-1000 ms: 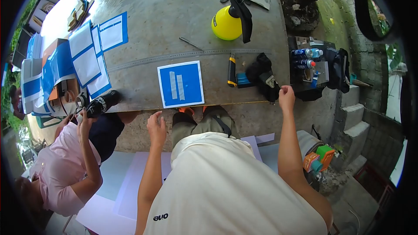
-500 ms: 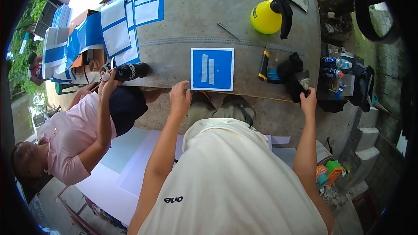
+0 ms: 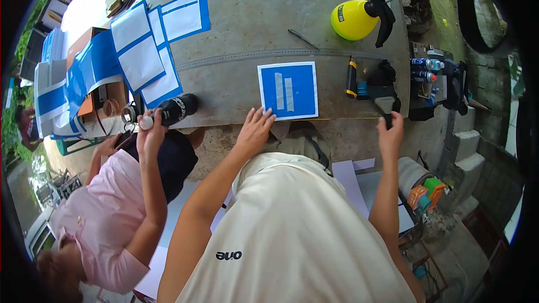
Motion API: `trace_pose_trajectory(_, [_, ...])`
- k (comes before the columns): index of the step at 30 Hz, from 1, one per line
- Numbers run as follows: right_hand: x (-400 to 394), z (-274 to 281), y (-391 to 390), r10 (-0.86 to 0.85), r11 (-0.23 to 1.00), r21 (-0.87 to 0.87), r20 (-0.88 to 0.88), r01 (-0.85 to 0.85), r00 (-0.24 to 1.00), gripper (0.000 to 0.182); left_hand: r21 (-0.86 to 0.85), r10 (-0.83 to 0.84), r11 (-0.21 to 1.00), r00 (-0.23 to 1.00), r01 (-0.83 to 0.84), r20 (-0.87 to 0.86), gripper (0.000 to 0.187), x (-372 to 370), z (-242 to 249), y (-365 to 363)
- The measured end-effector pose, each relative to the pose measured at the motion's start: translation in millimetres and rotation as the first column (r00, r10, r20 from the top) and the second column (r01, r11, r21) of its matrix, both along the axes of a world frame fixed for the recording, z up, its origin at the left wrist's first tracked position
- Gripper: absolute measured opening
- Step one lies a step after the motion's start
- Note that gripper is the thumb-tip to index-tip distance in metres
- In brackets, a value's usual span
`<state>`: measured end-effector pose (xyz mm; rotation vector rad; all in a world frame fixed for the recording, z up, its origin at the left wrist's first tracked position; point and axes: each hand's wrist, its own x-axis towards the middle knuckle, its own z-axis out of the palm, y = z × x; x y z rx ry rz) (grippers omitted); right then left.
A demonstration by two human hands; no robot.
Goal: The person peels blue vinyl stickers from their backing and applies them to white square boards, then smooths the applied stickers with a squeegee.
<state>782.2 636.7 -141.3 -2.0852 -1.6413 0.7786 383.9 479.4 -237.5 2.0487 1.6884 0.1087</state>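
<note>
A square blue panel [image 3: 300, 92] with a white border and two grey strips lies near the table's front edge. The fingers of my left hand [image 3: 255, 130] are spread at its lower left corner, seemingly touching it. My right hand [image 3: 391, 134] is closed round the black handle of a scraper [image 3: 385, 105], whose flat grey blade points away from me over the table edge. Just behind the scraper sit a dark bunched cloth [image 3: 383, 73] and a small blue item [image 3: 362, 90]. A yellow and black utility knife [image 3: 351, 78] lies between panel and scraper.
A long metal ruler [image 3: 241, 56] crosses the table behind the panel, with a thin pen-like tool [image 3: 303, 38] beyond. The yellow spray bottle [image 3: 353, 21] stands back right. Blue-and-white sheets [image 3: 140, 62] lie left. A person [image 3: 112, 207] there holds a dark bottle [image 3: 178, 109].
My left hand has come onto the panel's corner. My right hand has drawn the scraper away from the dark cloth, its blade now plainly visible. The camera view has shifted slightly.
</note>
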Motion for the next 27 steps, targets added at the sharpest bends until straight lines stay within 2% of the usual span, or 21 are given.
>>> trace_pose_trajectory(3, [-84,9,-35,0.05,0.995,-0.08,-0.018,-0.051,0.999,0.044,0.112,-0.018,0.994,0.994,0.006,0.106,0.049,-12,-9,6])
trace_pose_trajectory(5, [-127,-6,-55,0.099,0.993,-0.063,-0.075,-0.104,0.992,0.046,0.125,0.086,0.986,0.979,-0.11,0.183,0.047,-19,-20,23])
trace_pose_trajectory(7, [-179,1,-62,0.03,0.981,-0.185,-0.161,-0.06,0.986,0.049,0.191,0.188,0.953,0.952,-0.237,0.243,0.05,-31,-16,51])
trace_pose_trajectory(8, [-194,-5,-65,0.098,0.981,-0.154,-0.115,-0.116,0.988,0.05,0.2,0.22,0.94,0.939,-0.277,0.264,0.051,-37,-22,65])
trace_pose_trajectory(9, [-207,-13,-68,0.164,0.977,-0.13,-0.067,-0.172,0.984,0.051,0.236,0.188,0.94,0.951,-0.247,0.246,0.055,-44,-30,78])
trace_pose_trajectory(11, [-226,-30,-71,0.239,0.971,-0.015,-0.064,-0.241,0.969,0.046,0.354,0.07,0.928,0.989,-0.114,0.133,0.058,-50,-120,98])
trace_pose_trajectory(12, [-233,-37,-71,0.264,0.964,0.007,-0.056,-0.264,0.963,0.044,0.352,0.064,0.929,0.988,-0.11,0.141,0.058,-51,-98,103])
trace_pose_trajectory(14, [-244,-45,-67,0.282,0.959,0.02,-0.047,-0.282,0.958,0.043,0.25,-0.06,0.968,0.982,0.014,0.179,0.06,-56,-26,118])
trace_pose_trajectory(16, [-252,-49,-61,0.286,0.958,-0.055,0.085,-0.282,0.955,0.041,0.222,-0.095,0.973,0.982,0.057,0.162,0.059,-57,-29,117])
trace_pose_trajectory(18, [-260,-45,-56,0.288,0.955,-0.118,0.13,-0.274,0.949,0.04,0.141,-0.127,0.984,0.986,0.111,0.112,0.057,-59,-30,119])
trace_pose_trajectory(20, [-259,-49,-57,0.327,0.936,-0.209,0.207,-0.285,0.922,0.04,0.162,-0.137,0.98,0.985,0.119,0.106,0.057,-61,-34,116])
trace_pose_trajectory(27, [-228,-38,-132,0.305,0.937,-0.238,0.205,-0.255,0.93,0.041,0.194,-0.14,0.973,0.988,0.126,0.06,0.052,-57,-43,110])
